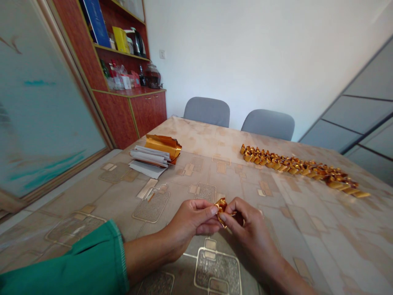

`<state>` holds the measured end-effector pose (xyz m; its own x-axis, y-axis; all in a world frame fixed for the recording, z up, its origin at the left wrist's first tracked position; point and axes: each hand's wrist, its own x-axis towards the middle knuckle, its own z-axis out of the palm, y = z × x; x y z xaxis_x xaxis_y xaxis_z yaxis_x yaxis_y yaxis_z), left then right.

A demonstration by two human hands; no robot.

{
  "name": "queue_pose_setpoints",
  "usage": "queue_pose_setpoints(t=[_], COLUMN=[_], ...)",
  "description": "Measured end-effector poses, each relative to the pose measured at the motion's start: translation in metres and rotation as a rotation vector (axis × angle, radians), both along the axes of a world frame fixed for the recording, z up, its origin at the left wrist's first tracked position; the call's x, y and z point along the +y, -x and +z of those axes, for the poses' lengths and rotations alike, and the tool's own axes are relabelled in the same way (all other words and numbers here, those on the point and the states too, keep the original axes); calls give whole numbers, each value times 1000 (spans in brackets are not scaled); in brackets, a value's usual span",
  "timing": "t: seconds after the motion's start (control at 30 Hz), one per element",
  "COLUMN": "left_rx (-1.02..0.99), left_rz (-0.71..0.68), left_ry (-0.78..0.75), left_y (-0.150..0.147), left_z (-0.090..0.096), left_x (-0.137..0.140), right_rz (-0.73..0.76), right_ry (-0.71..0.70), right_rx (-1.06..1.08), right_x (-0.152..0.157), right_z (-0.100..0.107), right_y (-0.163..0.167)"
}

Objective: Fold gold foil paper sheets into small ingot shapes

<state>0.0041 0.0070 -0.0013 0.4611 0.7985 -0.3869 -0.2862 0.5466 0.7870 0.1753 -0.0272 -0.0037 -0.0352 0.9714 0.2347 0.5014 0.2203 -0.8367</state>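
Observation:
A small piece of folded gold foil paper [221, 203] is pinched between both hands, just above the near part of the table. My left hand [199, 215] grips its left side with thumb and fingers. On its right edge, my right hand [242, 217] presses with thumb and index finger. The fingers cover part of the foil, so its full shape cannot be made out. Farther left lies a stack of gold and white paper sheets [150, 156], some curled. Rows of folded gold paper pieces [291, 164] run along the right side of the table.
A patterned cloth covers the table [190, 184]. Two grey chairs [207, 110] stand at its far side, against a white wall. At the back left is a wooden cabinet [132, 110] with bottles, a kettle and a jar. A frosted glass door [46, 102] is on the left.

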Motion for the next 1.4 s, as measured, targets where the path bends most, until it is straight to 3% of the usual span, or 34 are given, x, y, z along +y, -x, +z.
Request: queue_pose_setpoints(t=[0.23, 0.53, 0.9, 1.03, 1.2, 1.4], left_rx=[-106, -56, -7, 0, 53, 94], left_rz=[93, 33, -10, -6, 0, 12], left_ry=[29, 1, -43, -47, -104, -128], left_y=[-1, -1, -2, -2, -4, -5], left_z=[7, 3, 1, 1, 2, 2], left_x=[0, 0, -1, -1, -2, -3], right_rz=[198, 94, 140, 180, 111, 136], right_ry=[69, 163, 216, 236, 231, 212], right_rx=[317, 633, 666, 590, 507, 533], right_x=[-1, 2, 4, 6, 3, 1], right_z=[11, 10, 9, 0, -11, -11], right_y=[-6, 3, 1, -4, -4, 2])
